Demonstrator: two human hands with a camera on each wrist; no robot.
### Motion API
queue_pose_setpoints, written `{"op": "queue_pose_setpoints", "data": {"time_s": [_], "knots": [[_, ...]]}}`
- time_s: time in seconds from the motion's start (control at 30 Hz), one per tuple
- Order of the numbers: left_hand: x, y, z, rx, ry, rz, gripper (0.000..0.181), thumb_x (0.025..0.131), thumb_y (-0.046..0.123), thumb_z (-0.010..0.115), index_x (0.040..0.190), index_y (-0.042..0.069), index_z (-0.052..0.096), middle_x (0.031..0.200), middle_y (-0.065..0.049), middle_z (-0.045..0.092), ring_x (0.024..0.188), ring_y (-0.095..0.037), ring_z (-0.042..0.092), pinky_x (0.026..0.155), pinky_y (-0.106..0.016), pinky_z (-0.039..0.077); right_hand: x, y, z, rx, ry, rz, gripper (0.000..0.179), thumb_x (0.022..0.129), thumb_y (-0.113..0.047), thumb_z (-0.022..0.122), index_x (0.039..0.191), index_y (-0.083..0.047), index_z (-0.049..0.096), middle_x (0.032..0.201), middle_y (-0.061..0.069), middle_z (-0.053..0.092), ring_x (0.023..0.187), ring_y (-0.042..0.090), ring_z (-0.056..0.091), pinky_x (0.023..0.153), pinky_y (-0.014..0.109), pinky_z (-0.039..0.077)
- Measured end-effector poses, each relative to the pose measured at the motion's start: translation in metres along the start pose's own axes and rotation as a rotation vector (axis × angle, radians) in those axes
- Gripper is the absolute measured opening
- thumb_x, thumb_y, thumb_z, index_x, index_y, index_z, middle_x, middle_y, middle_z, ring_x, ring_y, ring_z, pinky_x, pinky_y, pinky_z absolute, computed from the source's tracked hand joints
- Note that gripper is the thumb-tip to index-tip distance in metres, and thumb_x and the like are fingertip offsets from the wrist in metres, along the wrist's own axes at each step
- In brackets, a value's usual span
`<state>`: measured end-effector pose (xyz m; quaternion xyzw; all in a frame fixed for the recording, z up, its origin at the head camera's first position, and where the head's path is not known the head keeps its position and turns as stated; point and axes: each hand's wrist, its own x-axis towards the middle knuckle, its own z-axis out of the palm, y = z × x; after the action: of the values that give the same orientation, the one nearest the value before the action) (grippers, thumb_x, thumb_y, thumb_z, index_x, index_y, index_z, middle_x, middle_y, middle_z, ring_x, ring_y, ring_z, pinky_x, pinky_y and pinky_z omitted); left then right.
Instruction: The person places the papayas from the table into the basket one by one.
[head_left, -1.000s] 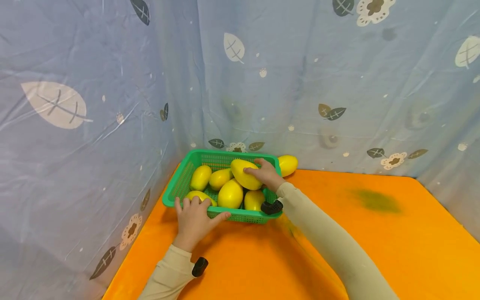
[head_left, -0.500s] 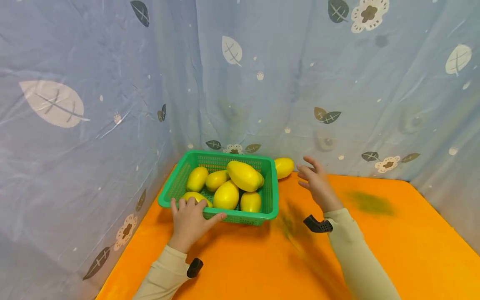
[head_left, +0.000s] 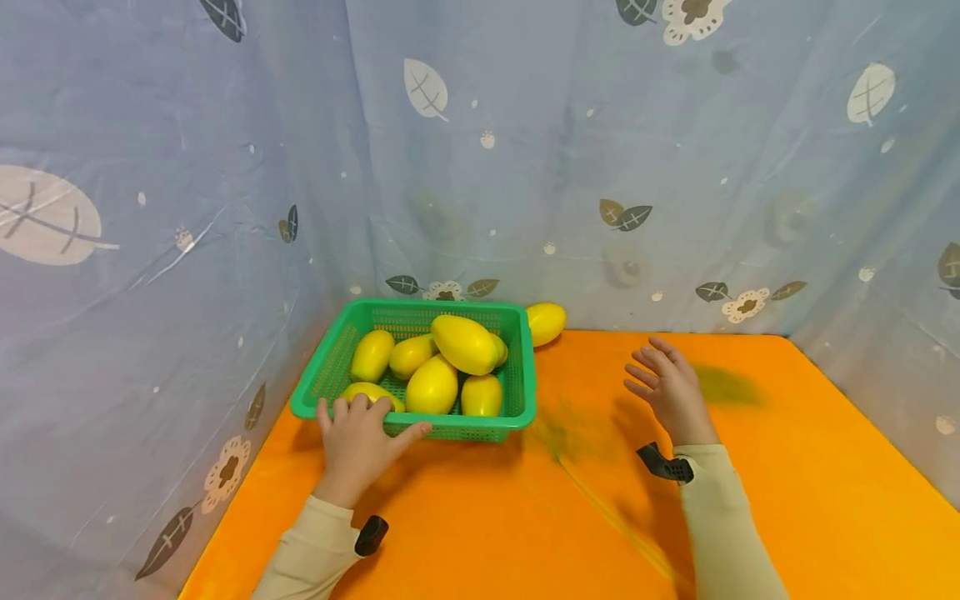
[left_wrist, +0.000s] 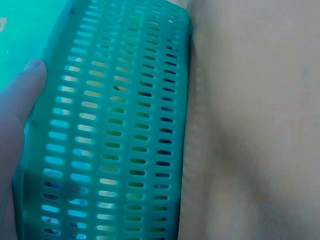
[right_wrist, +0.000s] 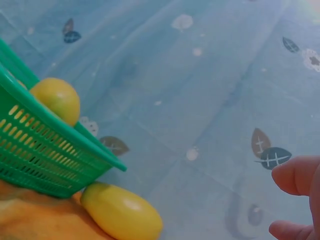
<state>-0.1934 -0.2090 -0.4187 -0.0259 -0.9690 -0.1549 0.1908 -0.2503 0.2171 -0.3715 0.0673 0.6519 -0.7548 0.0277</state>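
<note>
A green plastic basket (head_left: 522,417) with slotted walls stands at the back left of the orange table and holds several yellow mangoes (head_left: 432,385). One mango (head_left: 462,344) lies on top of others at the basket's right side. My left hand (head_left: 358,446) grips the front rim at its left part, fingers bent over it; in the left wrist view the thumb (left_wrist: 25,92) lies on the rim. Right of the basket, my right hand (head_left: 675,396) is held in the air with loosely spread fingers and nothing in them. Behind the basket's right end lies another mango (head_left: 547,323), outside it.
An orange cloth (head_left: 480,517) covers the table. A patterned grey-blue curtain (head_left: 495,183) closes in the back and both sides, close to the basket's left and rear. Dark greenish stains (head_left: 723,385) mark the cloth at right.
My right hand has let go of a mango, which now lies atop the others in the basket, and has moved right, out of the basket. The left hand stays on the rim.
</note>
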Motion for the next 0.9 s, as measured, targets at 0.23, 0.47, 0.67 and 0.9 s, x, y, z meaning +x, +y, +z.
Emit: {"op": "queue_pose_setpoints", "data": {"time_s": [0.23,0.47,0.67,0.9], "knots": [[-0.001,-0.004,-0.003,-0.001,0.013,0.003,0.063,0.079,0.07,0.074,0.102,0.011,0.073,0.097,-0.015,0.064,0.1,-0.045,0.05,0.112,-0.076,0.017,0.007,-0.003,0.006,-0.004,-0.011,0.012,0.08,0.105,-0.044,0.051,0.166,-0.019,0.004,0.152,0.003,0.035,0.123,0.013,0.051,0.1,0.024,0.053],[-0.001,-0.004,-0.003,0.001,0.017,0.003,0.065,0.079,0.072,0.072,0.103,0.011,0.073,0.097,-0.016,0.064,0.098,-0.045,0.051,0.112,-0.076,0.015,0.015,0.008,0.014,-0.062,-0.029,0.041,0.077,0.107,-0.044,0.048,0.166,-0.019,0.005,0.169,0.015,0.017,0.144,0.031,0.041,0.117,0.038,0.044],[0.0,-0.003,0.0,0.041,0.007,0.021,0.07,0.079,0.076,0.069,0.107,0.012,0.074,0.1,-0.015,0.064,0.098,-0.044,0.05,0.112,-0.076,0.017,0.025,0.023,0.022,-0.065,-0.047,0.072,0.078,0.108,-0.043,0.045,0.166,-0.017,0.0,0.171,0.018,0.007,0.154,0.041,0.027,0.124,0.05,0.033],[-0.001,-0.001,0.0,0.053,-0.013,-0.001,0.067,0.079,0.074,0.069,0.106,0.013,0.074,0.099,-0.014,0.064,0.101,-0.044,0.052,0.113,-0.076,0.019,0.083,0.017,0.059,-0.073,-0.074,0.141,0.083,0.107,-0.041,0.047,0.165,-0.02,-0.008,0.171,0.02,-0.001,0.155,0.045,0.023,0.122,0.052,0.035]]}}
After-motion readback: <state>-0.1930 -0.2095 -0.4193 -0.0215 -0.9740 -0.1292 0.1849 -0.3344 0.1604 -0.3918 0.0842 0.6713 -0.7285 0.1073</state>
